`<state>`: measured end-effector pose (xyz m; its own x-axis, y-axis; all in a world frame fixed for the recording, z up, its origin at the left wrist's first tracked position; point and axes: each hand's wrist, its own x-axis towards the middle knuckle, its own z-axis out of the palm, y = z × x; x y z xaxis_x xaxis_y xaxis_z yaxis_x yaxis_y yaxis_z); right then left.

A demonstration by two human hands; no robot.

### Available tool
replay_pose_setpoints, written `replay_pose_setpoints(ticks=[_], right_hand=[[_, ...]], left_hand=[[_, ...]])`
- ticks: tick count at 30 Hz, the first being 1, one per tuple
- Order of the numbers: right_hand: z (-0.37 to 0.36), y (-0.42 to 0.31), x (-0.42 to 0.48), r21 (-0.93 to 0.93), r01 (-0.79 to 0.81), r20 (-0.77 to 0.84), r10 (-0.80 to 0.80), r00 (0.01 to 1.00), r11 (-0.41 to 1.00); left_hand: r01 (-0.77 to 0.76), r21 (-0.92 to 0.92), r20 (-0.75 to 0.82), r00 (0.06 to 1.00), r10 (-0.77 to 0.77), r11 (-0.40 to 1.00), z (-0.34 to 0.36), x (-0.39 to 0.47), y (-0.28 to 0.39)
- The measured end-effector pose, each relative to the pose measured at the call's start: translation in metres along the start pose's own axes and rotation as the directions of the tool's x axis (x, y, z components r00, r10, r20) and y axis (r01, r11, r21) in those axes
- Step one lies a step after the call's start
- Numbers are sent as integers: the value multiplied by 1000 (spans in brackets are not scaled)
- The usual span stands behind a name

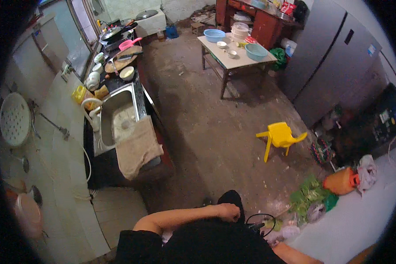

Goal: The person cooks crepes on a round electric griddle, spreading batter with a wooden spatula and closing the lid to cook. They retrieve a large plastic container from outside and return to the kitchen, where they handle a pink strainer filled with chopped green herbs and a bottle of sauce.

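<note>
My left hand (229, 212) is in front of my dark clothing at the bottom of the view, with the fingers curled in. Nothing shows in it. A dark shoe (232, 199) is just beyond this hand. My right forearm (293, 254) comes in at the lower right; its hand is mostly hidden against my clothing, and I cannot tell what it holds. Close by, a black cable (265, 215) makes a loop. Leafy green vegetables (307, 196) and plastic bags (289, 231) lie on the floor to the right.
On the left, a cloth (140, 147) hangs over the counter beside a steel sink (107, 125). A yellow plastic chair (280, 134) stands on the floor. Basins and bowls sit on a low table (231, 61) by the grey refrigerator (330, 62). An orange gas cylinder (340, 181) is at right.
</note>
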<state>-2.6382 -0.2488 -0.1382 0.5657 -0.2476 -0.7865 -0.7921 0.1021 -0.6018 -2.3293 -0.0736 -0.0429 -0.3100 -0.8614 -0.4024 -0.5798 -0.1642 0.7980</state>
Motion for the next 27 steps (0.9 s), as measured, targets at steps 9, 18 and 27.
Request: replay_pose_setpoints(ticks=[9, 18, 27], right_hand=[[-136, -176, 185, -90, 19, 155, -5, 988, 996], [-255, -382, 326, -298, 123, 358, -9, 934, 947], [-238, -565, 472, -332, 184, 419, -30, 908, 925]], left_hand=[[147, -38, -73, 986, -149, 988, -224, 89, -76], [135, 170, -246, 965, -91, 976, -392, 155, -130], [-133, 58, -280, 949, 144, 989, -577, 147, -253]])
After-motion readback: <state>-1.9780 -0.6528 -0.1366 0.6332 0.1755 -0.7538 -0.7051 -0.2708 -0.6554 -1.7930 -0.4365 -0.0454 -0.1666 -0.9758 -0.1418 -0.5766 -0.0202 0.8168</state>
